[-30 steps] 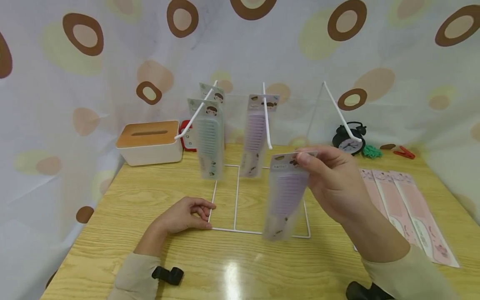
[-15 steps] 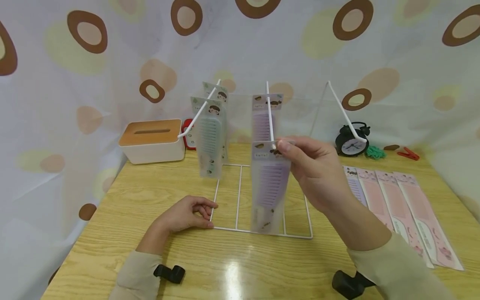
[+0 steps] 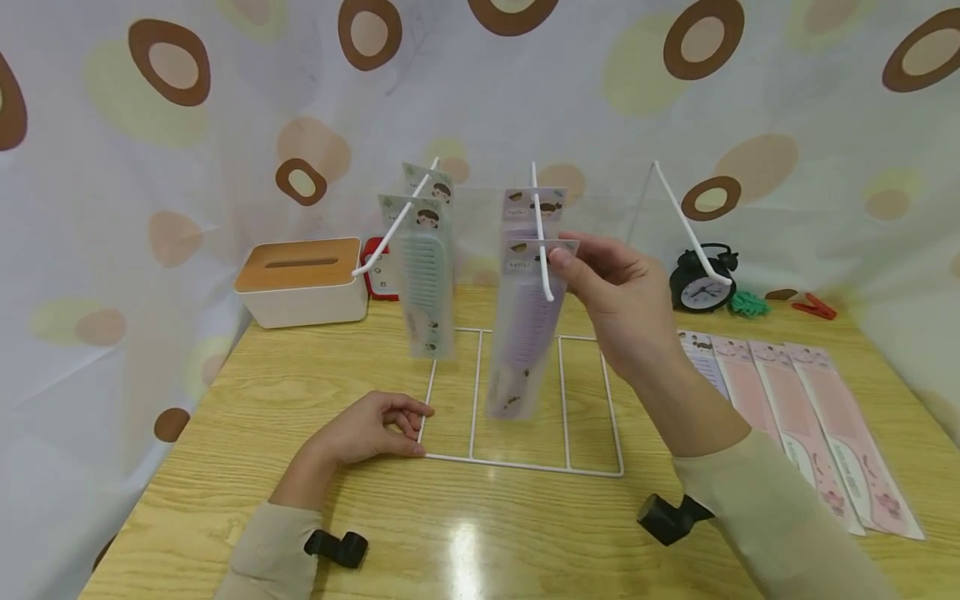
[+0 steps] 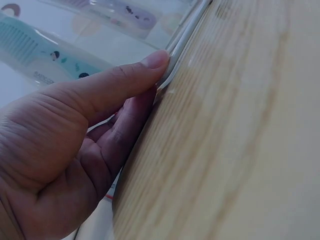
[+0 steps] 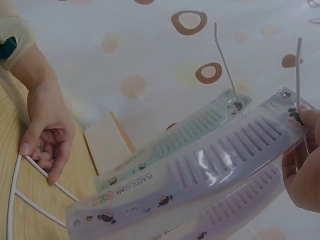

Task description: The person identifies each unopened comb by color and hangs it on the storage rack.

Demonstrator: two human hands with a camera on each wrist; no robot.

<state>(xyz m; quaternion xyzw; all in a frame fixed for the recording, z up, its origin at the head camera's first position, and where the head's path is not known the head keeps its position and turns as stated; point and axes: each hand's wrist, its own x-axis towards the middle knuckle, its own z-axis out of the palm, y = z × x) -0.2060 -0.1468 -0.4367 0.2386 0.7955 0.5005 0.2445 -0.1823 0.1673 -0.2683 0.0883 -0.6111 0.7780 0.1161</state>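
My right hand [image 3: 622, 304] pinches the top right corner of a packaged purple comb [image 3: 527, 333] between thumb and fingers. The white middle prong [image 3: 544, 267] of a wire display rack [image 3: 564, 408] runs through the top of this package, its tip jutting out in front. Behind it on the same prong hangs another purple comb [image 3: 517, 208], mostly hidden. Two packaged green combs [image 3: 424, 275] hang from the left prong. Down at the rack's base, my left hand [image 3: 371, 429] holds the front left corner, thumb on the wire [image 4: 182, 47].
One purple and several pink packaged combs [image 3: 847, 433] lie on the table at right. The rack's right prong [image 3: 686, 217] carries nothing. Behind stand a tissue box [image 3: 300, 279], a red clock [image 3: 381, 275], a black alarm clock [image 3: 702, 283], a green coil [image 3: 748, 303] and a red clip [image 3: 814, 307].
My right hand has brought the purple comb left to the middle prong, then up and back along it, so the prong's tip now shows in front. My left hand stays put.
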